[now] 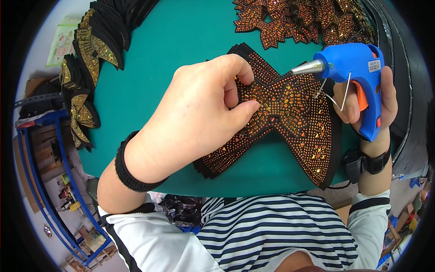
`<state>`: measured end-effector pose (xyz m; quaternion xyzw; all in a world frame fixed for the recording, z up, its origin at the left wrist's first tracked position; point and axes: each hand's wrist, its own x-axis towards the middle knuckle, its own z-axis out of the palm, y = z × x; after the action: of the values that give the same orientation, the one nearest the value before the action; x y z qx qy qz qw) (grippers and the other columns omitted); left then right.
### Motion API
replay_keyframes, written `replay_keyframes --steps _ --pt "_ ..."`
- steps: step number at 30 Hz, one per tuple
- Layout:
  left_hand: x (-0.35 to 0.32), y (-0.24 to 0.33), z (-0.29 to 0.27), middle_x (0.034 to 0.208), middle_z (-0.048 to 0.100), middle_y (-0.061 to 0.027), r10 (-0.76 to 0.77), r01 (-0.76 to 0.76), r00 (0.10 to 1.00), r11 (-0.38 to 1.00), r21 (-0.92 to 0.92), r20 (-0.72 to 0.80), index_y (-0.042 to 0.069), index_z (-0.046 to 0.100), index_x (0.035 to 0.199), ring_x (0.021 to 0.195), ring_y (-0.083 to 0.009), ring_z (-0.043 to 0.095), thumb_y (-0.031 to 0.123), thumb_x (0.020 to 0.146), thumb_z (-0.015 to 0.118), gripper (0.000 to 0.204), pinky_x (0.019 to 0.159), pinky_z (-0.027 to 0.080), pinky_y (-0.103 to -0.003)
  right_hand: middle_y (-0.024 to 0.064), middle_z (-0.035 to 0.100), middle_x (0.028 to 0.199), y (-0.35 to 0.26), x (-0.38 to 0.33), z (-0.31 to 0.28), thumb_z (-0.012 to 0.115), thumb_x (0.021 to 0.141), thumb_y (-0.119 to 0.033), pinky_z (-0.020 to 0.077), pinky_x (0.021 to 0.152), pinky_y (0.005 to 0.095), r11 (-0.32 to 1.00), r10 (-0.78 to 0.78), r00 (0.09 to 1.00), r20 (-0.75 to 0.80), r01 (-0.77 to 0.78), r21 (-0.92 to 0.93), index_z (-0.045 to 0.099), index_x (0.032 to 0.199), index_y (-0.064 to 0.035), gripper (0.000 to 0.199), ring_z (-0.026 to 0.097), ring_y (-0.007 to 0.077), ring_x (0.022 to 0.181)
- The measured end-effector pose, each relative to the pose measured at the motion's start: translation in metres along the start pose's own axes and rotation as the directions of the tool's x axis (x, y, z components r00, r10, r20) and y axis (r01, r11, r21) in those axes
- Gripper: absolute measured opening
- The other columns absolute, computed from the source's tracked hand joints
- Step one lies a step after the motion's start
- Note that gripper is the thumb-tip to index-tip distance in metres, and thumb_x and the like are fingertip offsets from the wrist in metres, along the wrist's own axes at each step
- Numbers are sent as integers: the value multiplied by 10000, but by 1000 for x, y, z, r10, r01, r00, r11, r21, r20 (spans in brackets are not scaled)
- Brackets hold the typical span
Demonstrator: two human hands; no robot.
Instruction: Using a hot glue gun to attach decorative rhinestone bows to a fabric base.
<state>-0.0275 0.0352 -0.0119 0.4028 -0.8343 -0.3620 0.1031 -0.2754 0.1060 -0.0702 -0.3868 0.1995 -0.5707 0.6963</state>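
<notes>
A black bow-shaped appliqué, covered in copper-orange rhinestones, lies on top of a stack of similar pieces. At its middle is a smaller bow motif with amber oblong stones. My left hand reaches over the left half, fingers curled and thumb against the motif's left wing; its fingertips are partly hidden. In my right hand is a blue hot glue gun with an orange trigger. Its metal nozzle points left, above the bow's upper right part, and its wire stand hangs open below.
The green tabletop carries stacked black and gold appliqués at the far left. More copper-orange rhinestone appliqués lie at the far right. Black sheeting runs along the right edge. A blue metal rack stands left of the table.
</notes>
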Motion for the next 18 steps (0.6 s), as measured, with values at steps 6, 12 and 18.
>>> replay_keyframes --steps 6,12,18 --pt "1 0 -1 547 458 14 -15 15 1000 1000 -12 20 4 535 856 463 -18 428 22 682 668 220 411 327 -170 142 577 632 -1 1 -1 210 903 -497 373 467 210 1000 -6 999 34 7 -24 481 1076 63 646 465 137 499" --pt "2 -1 -1 544 452 19 -46 47 999 999 -28 20 2 528 830 464 -12 418 18 683 666 202 409 321 -166 144 581 643 -2 0 1 208 904 -493 386 494 214 1000 16 1000 0 -16 -11 488 1060 65 644 487 151 513" --pt "6 -1 -3 542 452 22 -29 31 998 999 -31 60 0 528 816 464 -8 411 14 685 665 190 409 317 -164 146 582 648 -3 0 -1 203 905 -492 386 498 217 999 27 999 22 -26 -38 485 1066 65 645 492 155 517"
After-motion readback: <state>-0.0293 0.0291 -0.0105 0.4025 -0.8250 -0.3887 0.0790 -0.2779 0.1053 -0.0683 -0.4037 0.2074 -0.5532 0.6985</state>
